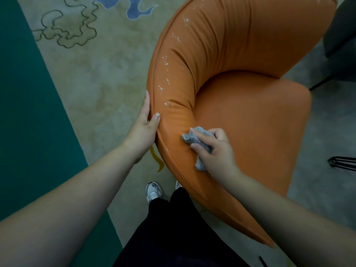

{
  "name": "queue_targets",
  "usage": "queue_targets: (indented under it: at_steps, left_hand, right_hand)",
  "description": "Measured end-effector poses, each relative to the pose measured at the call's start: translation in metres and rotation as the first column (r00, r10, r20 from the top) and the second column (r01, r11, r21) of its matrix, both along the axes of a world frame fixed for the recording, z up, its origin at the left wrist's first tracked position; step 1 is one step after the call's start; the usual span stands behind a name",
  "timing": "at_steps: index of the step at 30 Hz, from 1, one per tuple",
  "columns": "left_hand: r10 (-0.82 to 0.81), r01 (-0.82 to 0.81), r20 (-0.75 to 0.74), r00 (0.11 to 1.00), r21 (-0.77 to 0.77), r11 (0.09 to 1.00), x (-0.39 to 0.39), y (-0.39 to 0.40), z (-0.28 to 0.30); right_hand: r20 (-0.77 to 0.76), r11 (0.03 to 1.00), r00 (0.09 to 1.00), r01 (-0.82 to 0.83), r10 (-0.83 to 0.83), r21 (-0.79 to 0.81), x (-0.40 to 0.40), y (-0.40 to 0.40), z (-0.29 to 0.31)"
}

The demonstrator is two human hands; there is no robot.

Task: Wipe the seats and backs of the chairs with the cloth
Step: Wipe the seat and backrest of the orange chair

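Observation:
An orange upholstered chair (250, 116) with a curved backrest fills the centre and right. Its seat lies inside the curve. White worn flecks run along the top of the backrest. My right hand (213, 151) grips a crumpled grey cloth (196, 138) and presses it on the inner face of the backrest near its top edge. My left hand (145, 124) holds the backrest's outer rim, fingers behind it and thumb on top.
A patterned beige carpet (92, 78) with a green border (25, 112) lies to the left. A dark grey chair (341, 35) stands at the upper right, and black metal legs (342, 162) show at the right edge. My legs and shoes (154, 191) are below.

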State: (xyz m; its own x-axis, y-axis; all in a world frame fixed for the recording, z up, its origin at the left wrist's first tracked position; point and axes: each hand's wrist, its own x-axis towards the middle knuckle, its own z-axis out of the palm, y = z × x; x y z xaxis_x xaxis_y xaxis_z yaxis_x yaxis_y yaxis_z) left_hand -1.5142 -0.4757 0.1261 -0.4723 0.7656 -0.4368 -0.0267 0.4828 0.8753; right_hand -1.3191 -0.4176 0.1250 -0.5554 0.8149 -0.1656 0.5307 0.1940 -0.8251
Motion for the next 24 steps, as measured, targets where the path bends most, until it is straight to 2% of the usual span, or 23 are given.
queue_targets:
  at_steps: [2, 6, 11, 14, 20, 24]
  left_hand:
    - [-0.033, 0.035, 0.124, 0.992, -0.014, 0.999, -0.004, -0.01, 0.007]
    - [0.01, -0.005, 0.168, 0.986, -0.033, 0.999, -0.004, -0.02, 0.011]
    - [0.012, 0.002, 0.163, 0.987, -0.083, 0.997, -0.004, -0.019, 0.014]
    - [0.002, 0.012, 0.149, 0.989, -0.093, 0.996, -0.003, -0.021, 0.016]
    - [0.044, -0.031, 0.165, 0.985, -0.082, 0.996, -0.003, -0.021, 0.014]
    - [0.082, -0.061, 0.211, 0.974, -0.105, 0.993, -0.001, -0.021, 0.017]
  right_hand:
    - [0.016, 0.988, 0.994, -0.107, 0.106, 0.115, -0.001, -0.005, 0.009]
    - [0.048, 0.953, 0.982, -0.187, 0.181, 0.239, -0.034, -0.005, 0.024]
    - [0.102, 0.926, 0.956, -0.293, 0.276, 0.239, -0.03, -0.016, 0.025]
    - [0.087, 0.93, 0.962, -0.274, 0.26, 0.245, -0.015, -0.026, 0.023]
    - [0.036, 0.946, 0.991, -0.137, 0.132, 0.293, -0.08, -0.005, 0.021]
    - [0.002, 0.944, 0.983, -0.179, 0.186, 0.276, -0.043, -0.013, 0.014]
